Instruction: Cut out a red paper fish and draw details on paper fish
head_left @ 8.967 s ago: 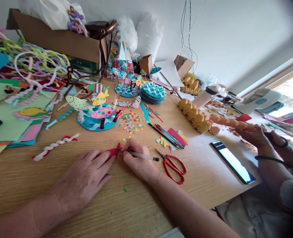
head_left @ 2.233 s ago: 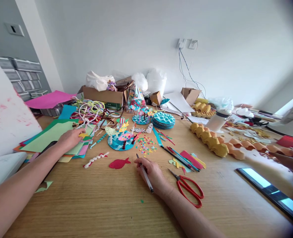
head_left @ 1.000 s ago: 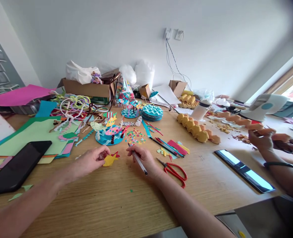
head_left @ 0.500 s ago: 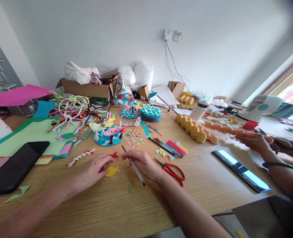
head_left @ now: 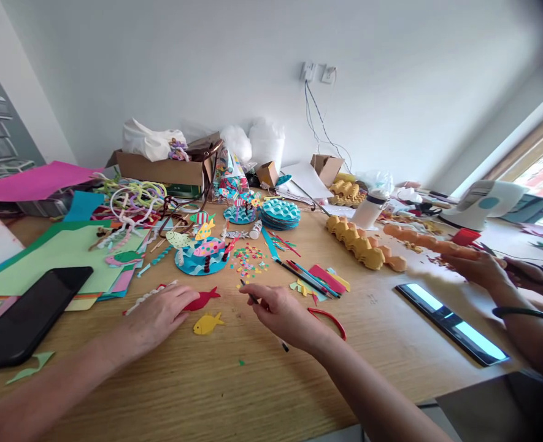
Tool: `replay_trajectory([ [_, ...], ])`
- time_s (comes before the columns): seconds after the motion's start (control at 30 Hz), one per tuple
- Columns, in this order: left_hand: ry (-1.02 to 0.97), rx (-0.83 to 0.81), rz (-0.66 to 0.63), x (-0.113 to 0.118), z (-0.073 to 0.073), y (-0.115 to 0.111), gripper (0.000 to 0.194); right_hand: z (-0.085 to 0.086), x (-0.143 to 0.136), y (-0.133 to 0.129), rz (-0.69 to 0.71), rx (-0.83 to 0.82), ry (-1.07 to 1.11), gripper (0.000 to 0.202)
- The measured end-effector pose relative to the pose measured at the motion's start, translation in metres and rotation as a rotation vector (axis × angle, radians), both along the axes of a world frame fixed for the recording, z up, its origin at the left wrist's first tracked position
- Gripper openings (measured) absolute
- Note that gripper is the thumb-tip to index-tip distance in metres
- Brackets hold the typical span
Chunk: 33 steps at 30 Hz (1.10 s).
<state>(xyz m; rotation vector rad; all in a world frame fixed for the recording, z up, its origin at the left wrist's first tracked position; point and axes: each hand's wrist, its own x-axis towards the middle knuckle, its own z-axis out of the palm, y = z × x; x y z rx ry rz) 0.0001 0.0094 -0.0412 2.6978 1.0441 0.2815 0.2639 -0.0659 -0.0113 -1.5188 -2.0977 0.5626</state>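
My left hand (head_left: 163,316) lies over the head end of a red paper fish (head_left: 205,299), fingers stretched and touching or just above it. A yellow paper fish (head_left: 207,323) with a drawn eye and fins lies flat in front of it. To the right, my right hand (head_left: 283,313) is closed around a pen (head_left: 249,293), dark tip to the upper left and dark end below the palm. Red-handled scissors (head_left: 333,320) lie partly hidden behind that hand. A white and red twisted pipe cleaner (head_left: 145,299) lies behind my left hand.
Behind are a blue scalloped base with paper fish (head_left: 200,261), confetti (head_left: 248,258) and several pens (head_left: 315,279). At left lie a black phone (head_left: 34,316) and paper sheets (head_left: 54,270). At right, another person's hands (head_left: 478,270) hold an orange egg-carton strip near a second phone (head_left: 450,322).
My left hand has shifted left from beside the yellow fish, uncovering more of the red fish. My right hand has moved right with the pen, now covering more of the scissors.
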Motion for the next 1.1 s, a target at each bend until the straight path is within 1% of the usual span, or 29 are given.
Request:
replay_trajectory([
  [0.1, -0.009, 0.003, -0.016, 0.003, 0.000, 0.001, 0.032, -0.009, 0.008, -0.004, -0.055, -0.010, -0.165, 0.052],
  [0.2, -0.013, -0.018, -0.040, 0.007, 0.002, 0.003, 0.030, -0.013, 0.012, -0.009, -0.094, -0.043, -0.260, 0.055],
  [0.3, -0.003, -0.053, -0.049, 0.009, 0.004, 0.005, 0.027, -0.011, 0.013, -0.013, -0.140, -0.100, -0.322, 0.055],
  [0.43, -0.001, -0.060, -0.050, 0.008, 0.000, 0.010, 0.025, -0.006, 0.012, -0.018, -0.185, -0.177, -0.398, 0.056],
  [0.6, -0.004, -0.045, -0.060, 0.007, -0.004, 0.016, 0.023, -0.007, 0.014, -0.022, -0.196, -0.184, -0.453, 0.057],
  [0.83, 0.002, -0.004, -0.038, 0.005, -0.001, 0.016, 0.024, -0.010, 0.018, -0.027, -0.217, -0.163, -0.465, 0.052],
  [1.1, 0.022, 0.017, 0.005, -0.005, -0.002, 0.023, 0.030, -0.010, 0.020, -0.029, -0.244, -0.147, -0.457, 0.047],
])
